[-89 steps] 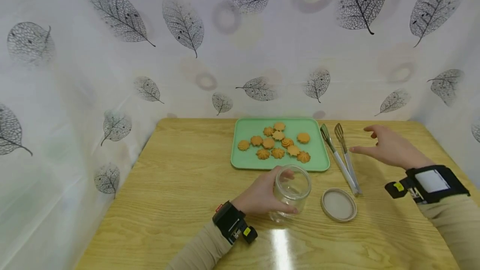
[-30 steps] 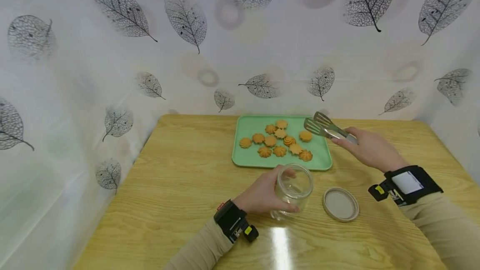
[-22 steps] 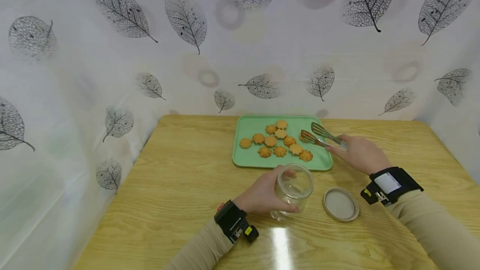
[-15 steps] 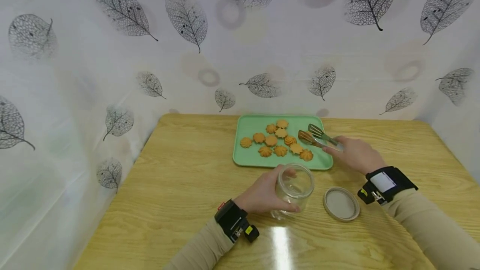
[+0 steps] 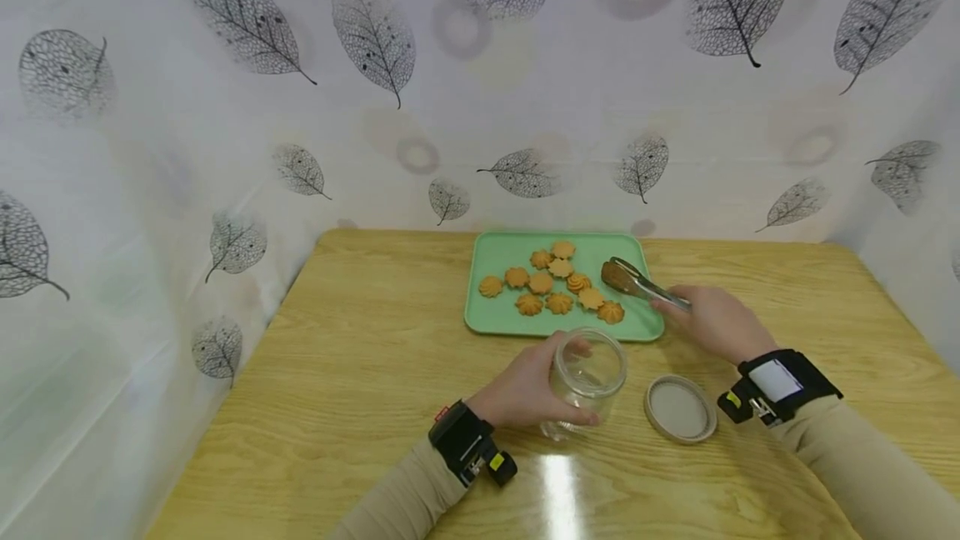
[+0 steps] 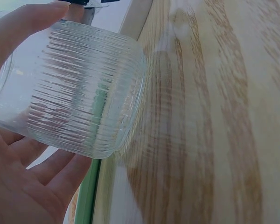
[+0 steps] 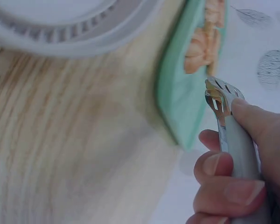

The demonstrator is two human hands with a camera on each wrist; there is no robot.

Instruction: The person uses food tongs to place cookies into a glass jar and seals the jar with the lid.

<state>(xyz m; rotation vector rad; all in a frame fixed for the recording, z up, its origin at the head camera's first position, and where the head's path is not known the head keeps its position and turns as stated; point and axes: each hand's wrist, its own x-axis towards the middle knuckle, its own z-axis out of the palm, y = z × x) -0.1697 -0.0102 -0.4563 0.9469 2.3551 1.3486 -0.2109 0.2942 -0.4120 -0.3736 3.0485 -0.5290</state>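
- Right hand (image 5: 716, 319): thumb and fingers grasp a pair of metal tongs (image 5: 651, 283) by the pale handles, squeezing the two arms close together.
- Between the slotted tong heads sits one cookie (image 7: 213, 92), over the right part of the tray; whether it touches the tray surface I cannot tell.
- Left hand (image 5: 525, 390): thumb on the near side and fingers on the far side grasp a clear glass jar (image 6: 84, 93).
- The jar stands on the table, mouth up, just in front of the tray. Its lower wall is ribbed; in the left wrist view, green shows through the glass.
- The shallow green tray (image 5: 491, 321) lies beyond the jar, near the table's far edge. Eleven other cookies (image 5: 541, 282) lie in it, mostly grouped across its middle, some touching.
- A round pale lid (image 5: 681, 409) lies flat to the right of the jar, apart from it, with a ridged rim.
- All this is on a wood-grain table (image 5: 360, 340), with a leaf-printed curtain (image 5: 330, 215) behind it.
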